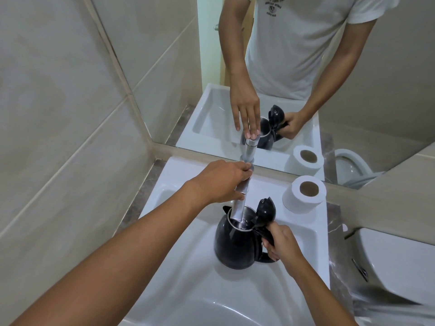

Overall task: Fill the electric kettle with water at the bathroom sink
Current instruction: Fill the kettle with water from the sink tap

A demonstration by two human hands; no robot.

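My right hand [281, 243] is clenched around the handle of the kettle [235, 243], holding it over the basin of the sink [188, 290] with the lid [266, 211] flipped open. Just beyond, the spout of the tap [239, 207] dips inside the kettle's rim. My left hand [222, 182] grips the tap's top, near the mirror [306, 78]. I can't tell whether water is running. If I open it too hard, water could splash out or overfill the kettle.
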